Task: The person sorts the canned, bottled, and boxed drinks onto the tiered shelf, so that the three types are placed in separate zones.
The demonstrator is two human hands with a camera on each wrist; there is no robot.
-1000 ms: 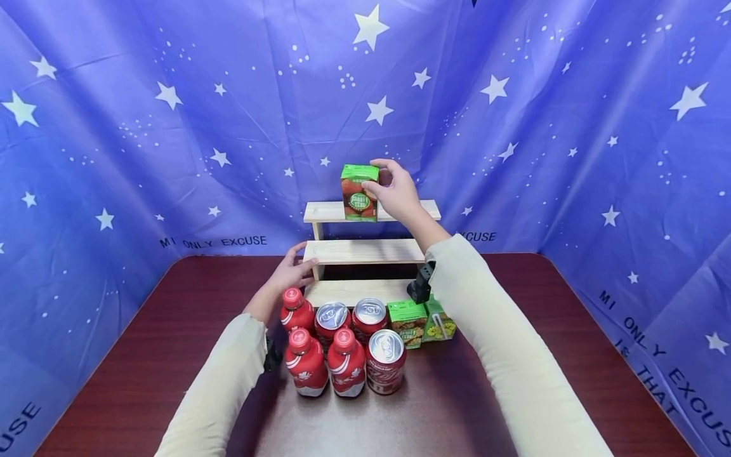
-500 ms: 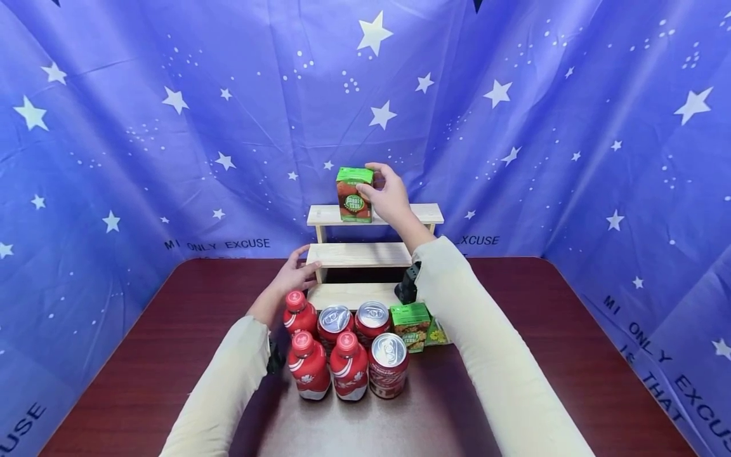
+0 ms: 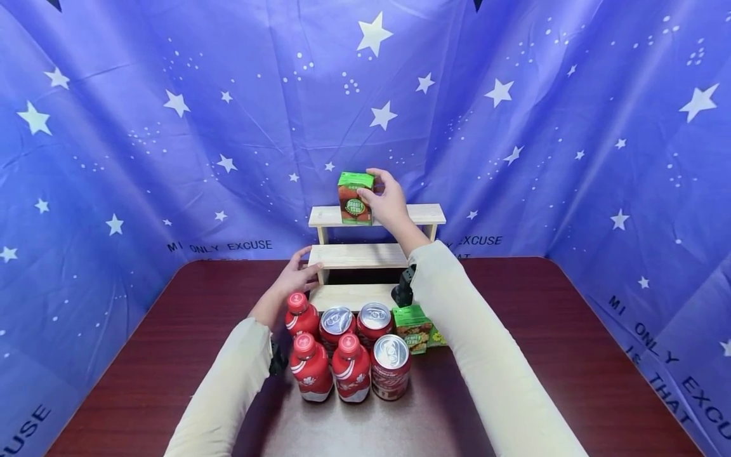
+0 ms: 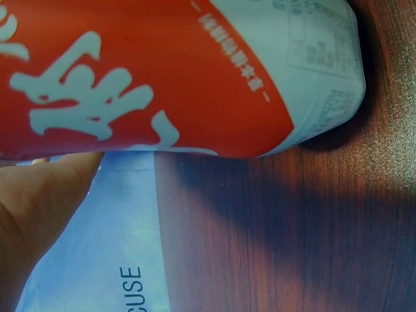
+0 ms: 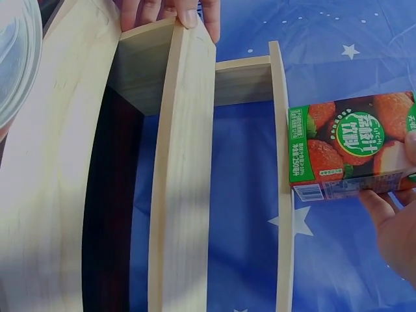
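Observation:
My right hand [image 3: 389, 204] pinches a litchi juice box [image 3: 353, 209] by its right side, thumb on the front. The box stands upright at the top step of a three-tier wooden shelf [image 3: 360, 255]. In the right wrist view, the bottom of the juice box [image 5: 351, 140] meets the top board. My left hand [image 3: 296, 277] grips the left end of the middle step, its thumb on the board. Some left fingers are hidden behind the shelf. A red bottle [image 4: 162, 78] fills much of the left wrist view, beside my left hand [image 4: 39, 208].
In front of the shelf stand several red bottles [image 3: 311, 374] and red cans [image 3: 391, 374]. Green juice boxes [image 3: 414, 329] stand to their right, partly behind my right sleeve [image 3: 474, 330]. A blue starry curtain [image 3: 257, 127] hangs behind the dark red table [image 3: 154, 355].
The juice box and right hand have moved slightly left and down onto the top step. My left hand stays on the shelf. The whole view has shifted a little.

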